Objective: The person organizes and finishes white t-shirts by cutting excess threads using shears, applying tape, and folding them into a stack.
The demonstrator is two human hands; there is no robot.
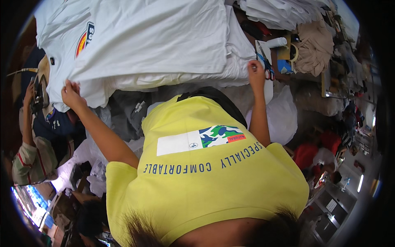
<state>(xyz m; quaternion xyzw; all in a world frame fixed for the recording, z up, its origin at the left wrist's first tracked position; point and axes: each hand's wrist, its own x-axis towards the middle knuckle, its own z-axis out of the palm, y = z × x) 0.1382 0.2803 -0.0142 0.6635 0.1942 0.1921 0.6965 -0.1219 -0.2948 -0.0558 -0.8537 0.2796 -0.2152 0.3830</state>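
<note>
A white t-shirt (156, 37) with a round coloured logo near one edge lies spread on top of a pile of white shirts (236, 61) on a table. My left hand (72, 94) pinches the near left edge of the top shirt. My right hand (256, 70) grips the near right edge of the white fabric, fingers closed on it. Both arms reach forward from my yellow t-shirt (205, 177), which fills the lower middle of the view.
Red-handled scissors (268, 74), a tape roll (293, 52), beige cloth (314, 45) and more folded white garments (279, 12) lie at the right. A white plastic bag (282, 115) hangs below the table edge. Another person (31, 123) stands at the left, others at the right.
</note>
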